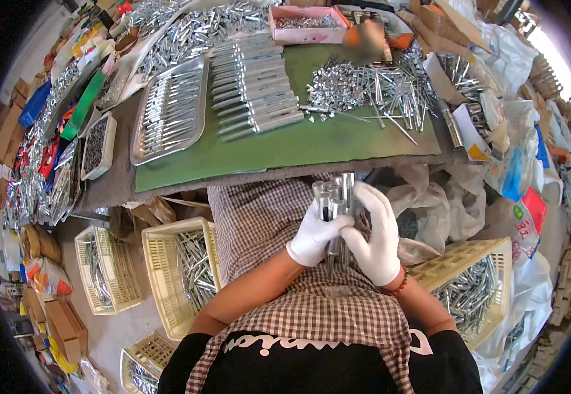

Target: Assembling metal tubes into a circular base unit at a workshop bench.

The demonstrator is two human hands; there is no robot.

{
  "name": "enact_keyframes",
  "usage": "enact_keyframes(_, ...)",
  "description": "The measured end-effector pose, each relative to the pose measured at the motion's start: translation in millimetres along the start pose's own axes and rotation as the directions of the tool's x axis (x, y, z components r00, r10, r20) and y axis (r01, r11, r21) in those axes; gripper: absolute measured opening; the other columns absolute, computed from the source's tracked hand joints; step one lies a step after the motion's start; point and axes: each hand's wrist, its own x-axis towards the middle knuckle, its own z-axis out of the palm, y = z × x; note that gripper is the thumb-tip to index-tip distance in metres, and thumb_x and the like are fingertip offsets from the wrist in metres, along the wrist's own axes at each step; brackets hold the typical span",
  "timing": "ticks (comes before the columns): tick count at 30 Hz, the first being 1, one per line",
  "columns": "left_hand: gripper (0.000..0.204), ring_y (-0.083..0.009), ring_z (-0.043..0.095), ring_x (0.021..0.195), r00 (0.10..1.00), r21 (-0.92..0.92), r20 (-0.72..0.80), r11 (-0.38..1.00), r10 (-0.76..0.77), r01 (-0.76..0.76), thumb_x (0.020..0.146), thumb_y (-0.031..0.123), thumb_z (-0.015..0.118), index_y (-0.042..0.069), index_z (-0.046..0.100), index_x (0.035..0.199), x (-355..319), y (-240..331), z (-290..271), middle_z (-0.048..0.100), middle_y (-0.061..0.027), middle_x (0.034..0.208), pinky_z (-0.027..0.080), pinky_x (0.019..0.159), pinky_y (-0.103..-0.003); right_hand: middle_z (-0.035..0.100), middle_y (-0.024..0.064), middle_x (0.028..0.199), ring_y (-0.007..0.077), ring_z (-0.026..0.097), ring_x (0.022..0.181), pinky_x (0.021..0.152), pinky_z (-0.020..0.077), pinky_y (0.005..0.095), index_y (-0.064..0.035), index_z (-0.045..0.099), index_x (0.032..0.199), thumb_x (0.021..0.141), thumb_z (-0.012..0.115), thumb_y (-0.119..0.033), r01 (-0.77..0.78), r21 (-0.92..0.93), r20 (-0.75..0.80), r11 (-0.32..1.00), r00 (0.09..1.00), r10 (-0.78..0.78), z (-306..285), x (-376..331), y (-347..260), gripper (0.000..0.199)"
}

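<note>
Over my lap, just off the table's front edge, a bundle of shiny metal tubes [325, 203] stands roughly upright with open ends up. My left hand [316, 235], in a white glove, is closed round the bundle. From the other side my right hand [375, 238], also gloved, presses against it with long, slightly bent fingers and the thumb near the left one. One tube [348, 187] sticks up higher than the others, close to the right fingertips. The lower ends of the bundle taper and are partly hidden by my hands.
On the green mat [233, 161] lie a row of metal tubes [252, 92], small metal fittings [338, 85] and thin rods [404, 92]. A steel tray [201, 121] holds slim rods. Yellow crates [160, 276] of metal parts stand on the floor either side of me.
</note>
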Motion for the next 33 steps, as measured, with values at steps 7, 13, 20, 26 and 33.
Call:
enact_keyframes(7,0.067,-0.0129,0.058,0.096,0.817,0.397,0.113,0.728,0.566,-0.559,0.069,0.010,0.080,0.004,0.043,0.125,43.7,73.4,38.2,0.057,-0.0057,0.109,0.050,0.082,-0.028,0.047,0.0226,0.130,0.0306,0.051,0.118,0.100,0.0395,0.0363,0.0058,0.026,0.141,0.063,0.075,-0.015,0.001,0.505,-0.061,0.863,0.998,0.034,-3.6,92.1,-32.6,0.094)
enact_keyframes(13,0.057,-0.0163,0.060,0.095,0.832,0.193,0.056,0.812,0.551,-0.551,0.073,0.004,0.074,0.005,0.046,0.122,72.9,97.2,19.4,0.056,-0.0085,0.110,0.051,0.082,-0.030,0.046,0.0173,0.132,0.0254,0.048,0.117,0.101,0.0384,0.0369,-0.0023,0.026,0.142,0.055,0.080,-0.006,0.245,0.532,-0.094,0.810,0.968,-0.231,21.2,137.6,-9.8,0.103)
enact_keyframes(20,0.053,-0.0203,0.056,0.106,0.861,0.147,0.006,0.851,0.509,-0.504,0.081,0.018,0.071,0.006,0.041,0.123,88.5,78.3,-8.5,0.054,-0.0110,0.116,0.049,0.089,-0.035,0.057,0.0122,0.116,0.0244,0.055,0.111,0.096,0.0432,0.0357,-0.0054,0.058,0.111,0.058,0.079,-0.008,0.177,0.467,-0.017,0.867,0.981,-0.191,23.1,152.3,5.6,0.057)
enact_keyframes(26,0.054,-0.0236,0.053,0.112,0.945,0.119,0.076,0.938,0.317,-0.325,0.084,0.030,0.066,0.004,0.043,0.125,89.8,92.9,-12.7,0.054,-0.0120,0.119,0.045,0.095,-0.037,0.059,0.0090,0.098,0.0241,0.061,0.087,0.077,0.0501,0.0340,-0.0122,0.069,0.091,0.062,0.077,-0.013,0.244,0.326,-0.067,0.913,0.970,-0.235,24.6,158.1,-8.5,0.031)
enact_keyframes(33,0.059,-0.0260,0.054,0.111,0.793,0.872,0.441,0.007,0.422,-0.489,0.081,0.026,0.069,0.003,0.041,0.127,85.0,103.7,-24.0,0.055,-0.0138,0.118,0.045,0.094,-0.037,0.060,0.0100,0.095,0.0269,0.062,0.082,0.073,0.0514,0.0338,-0.0100,0.064,0.102,0.062,0.077,-0.012,0.270,0.350,-0.187,0.897,0.958,-0.216,36.9,154.3,-5.4,0.042)
